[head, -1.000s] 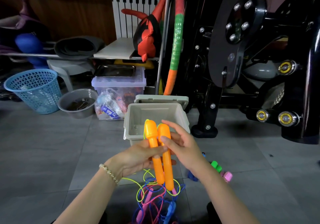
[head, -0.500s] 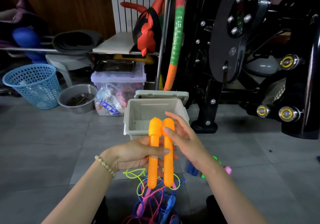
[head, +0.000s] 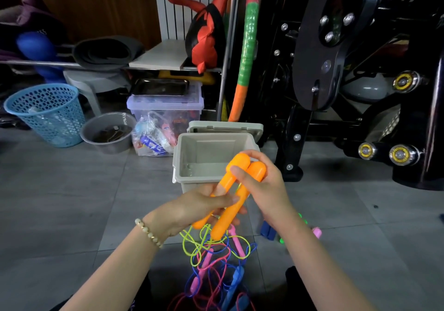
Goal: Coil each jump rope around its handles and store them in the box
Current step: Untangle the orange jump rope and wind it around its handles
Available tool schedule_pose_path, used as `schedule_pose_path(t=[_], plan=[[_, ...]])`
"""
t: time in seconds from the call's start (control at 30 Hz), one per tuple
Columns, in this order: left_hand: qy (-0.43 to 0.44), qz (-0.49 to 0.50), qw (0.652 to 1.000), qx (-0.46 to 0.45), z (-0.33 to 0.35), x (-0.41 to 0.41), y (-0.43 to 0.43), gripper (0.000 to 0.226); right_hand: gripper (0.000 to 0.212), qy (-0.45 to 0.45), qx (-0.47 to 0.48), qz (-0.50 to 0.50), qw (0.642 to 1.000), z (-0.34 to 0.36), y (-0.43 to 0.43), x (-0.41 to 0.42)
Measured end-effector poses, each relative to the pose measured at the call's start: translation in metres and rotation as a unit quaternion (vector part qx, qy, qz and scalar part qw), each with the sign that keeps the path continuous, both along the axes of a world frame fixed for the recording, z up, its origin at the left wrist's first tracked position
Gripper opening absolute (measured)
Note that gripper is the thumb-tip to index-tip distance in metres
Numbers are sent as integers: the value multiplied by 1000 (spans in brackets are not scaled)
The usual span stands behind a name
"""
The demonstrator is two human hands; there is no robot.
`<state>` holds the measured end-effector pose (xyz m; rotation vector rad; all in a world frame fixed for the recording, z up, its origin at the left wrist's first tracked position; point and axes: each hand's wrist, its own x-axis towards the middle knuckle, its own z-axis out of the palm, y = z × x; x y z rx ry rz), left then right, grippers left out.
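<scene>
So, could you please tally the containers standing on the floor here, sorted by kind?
Blue mesh basket: 1
Grey round basin: 1
Clear lidded tub: 1
Grey open box: 1
Total: 4

Handles [head: 236, 188]: mid-lengths covered by L hand [head: 204, 207] and R hand [head: 262, 185]. Box [head: 192, 152]: front wall mostly hidden behind hands and handles. Rope tangle [head: 216, 262]: cut off by bottom edge; strands too interlaced to count. Blue grips [head: 266, 230]: partly behind R wrist. Machine [head: 336, 46]: cropped at top and right edges. Bowl [head: 108, 132]: contents too dark to identify.
</scene>
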<state>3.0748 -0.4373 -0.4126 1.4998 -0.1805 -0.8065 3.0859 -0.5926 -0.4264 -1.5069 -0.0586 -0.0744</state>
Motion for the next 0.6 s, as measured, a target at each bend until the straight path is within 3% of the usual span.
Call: schedule_pose_path(t=[0.13, 0.23, 0.47, 0.53, 0.6], plan=[[-44, 69, 997, 14, -5, -4, -10, 27, 37, -28, -24, -31, 999, 1, -1, 2], [-27, 83, 996, 3, -7, -4, -13, 48, 37, -38, -26, -25, 999, 2, -4, 3], [-11, 96, 995, -2, -9, -5, -19, 71, 36, -38, -33, -26, 998, 3, -9, 1], [-19, 54, 998, 20, -7, -4, -18, 57, 37, -43, -45, -16, 998, 3, -8, 1], [-14, 17, 999, 28, -6, -4, -18, 28, 40, -49, -54, 2, 997, 3, -6, -1]])
